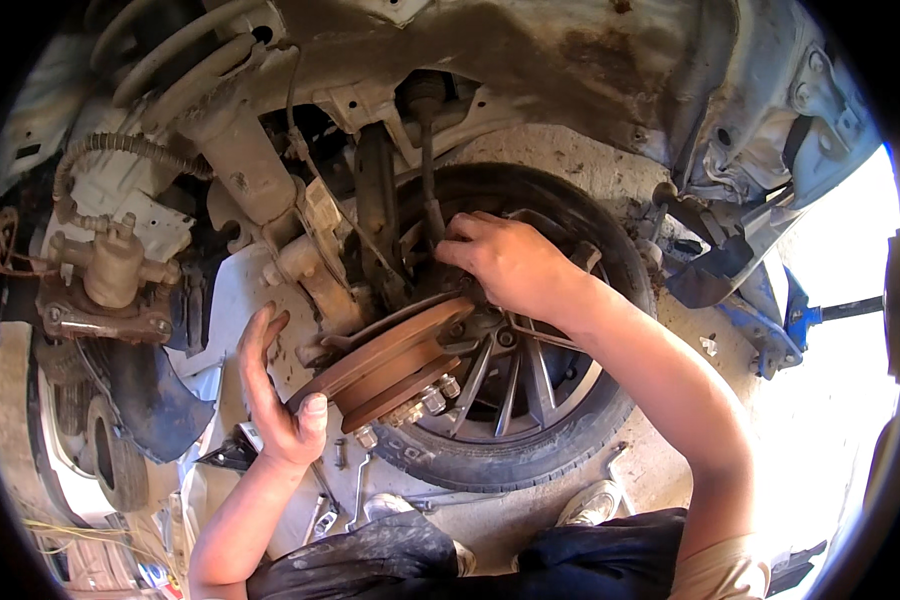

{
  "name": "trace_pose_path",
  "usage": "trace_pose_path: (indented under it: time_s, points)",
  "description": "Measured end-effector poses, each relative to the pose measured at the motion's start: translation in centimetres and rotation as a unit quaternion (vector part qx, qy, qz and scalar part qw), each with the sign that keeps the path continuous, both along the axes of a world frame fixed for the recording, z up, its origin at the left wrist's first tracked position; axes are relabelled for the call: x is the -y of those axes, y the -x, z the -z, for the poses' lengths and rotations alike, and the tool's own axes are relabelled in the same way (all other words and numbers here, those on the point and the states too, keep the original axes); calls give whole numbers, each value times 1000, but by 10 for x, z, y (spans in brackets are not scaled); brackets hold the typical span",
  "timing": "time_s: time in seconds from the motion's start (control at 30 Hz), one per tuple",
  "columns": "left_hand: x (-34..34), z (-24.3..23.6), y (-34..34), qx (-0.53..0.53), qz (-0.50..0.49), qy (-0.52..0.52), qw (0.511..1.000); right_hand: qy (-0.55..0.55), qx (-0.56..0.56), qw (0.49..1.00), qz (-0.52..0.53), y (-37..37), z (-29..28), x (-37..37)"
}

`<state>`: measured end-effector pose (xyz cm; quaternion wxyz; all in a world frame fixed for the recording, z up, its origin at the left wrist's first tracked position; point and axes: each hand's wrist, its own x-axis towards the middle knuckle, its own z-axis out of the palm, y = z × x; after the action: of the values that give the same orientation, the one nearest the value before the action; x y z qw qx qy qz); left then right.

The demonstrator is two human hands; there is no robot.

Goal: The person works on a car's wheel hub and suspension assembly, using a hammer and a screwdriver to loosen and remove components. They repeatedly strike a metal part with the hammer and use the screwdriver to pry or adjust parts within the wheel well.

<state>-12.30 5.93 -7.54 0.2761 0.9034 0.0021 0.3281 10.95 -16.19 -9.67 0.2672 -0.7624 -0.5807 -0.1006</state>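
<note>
A rusty brake disc [380, 362] on a hub with shiny studs and nuts sits tilted in the centre, above a wheel [512, 442] lying on the floor. My left hand [278, 395] is at the disc's left rim, thumb touching or very near it, fingers stretched upward and apart. My right hand [500, 265] reaches over the hub, fingers curled at the lower end of a thin steering rod [428, 180]; exactly what the fingertips grip is partly hidden. Just left of the disc stands a rusty strut [320, 290] with its bracket.
A blue jack [780, 325] stands at the right. A brake caliper [110, 275], a dark bent panel [140, 400] and a tyre [115, 455] are at the left. Wrenches [360, 485] lie near my feet. The car's wheel arch [590, 50] spans the top.
</note>
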Motion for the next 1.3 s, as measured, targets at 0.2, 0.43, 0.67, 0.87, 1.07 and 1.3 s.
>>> trace_pose_path:
  time_s: [0.2,0.43,0.67,0.87,1.07,1.3]
  points:
    - [0,-1,-1,-1,0,5,1000,18,-13,1000,-20,-7,-8,3]
    - [4,-2,-1,-23,-3,11,1000,116,3,988,103,-4,-4,-6]
    - [4,-1,-1,-17,-2,8,1000,-11,28,999,42,-4,0,1]
    - [0,1,1,-15,1,-4,1000,46,-4,996,78,0,0,-6]
    - [0,3,-2,-2,5,11,1000,29,-73,991,110,0,6,-8]
    - [6,3,-5,-5,-7,-5,1000,-22,-614,769,178,-24,39,-2]
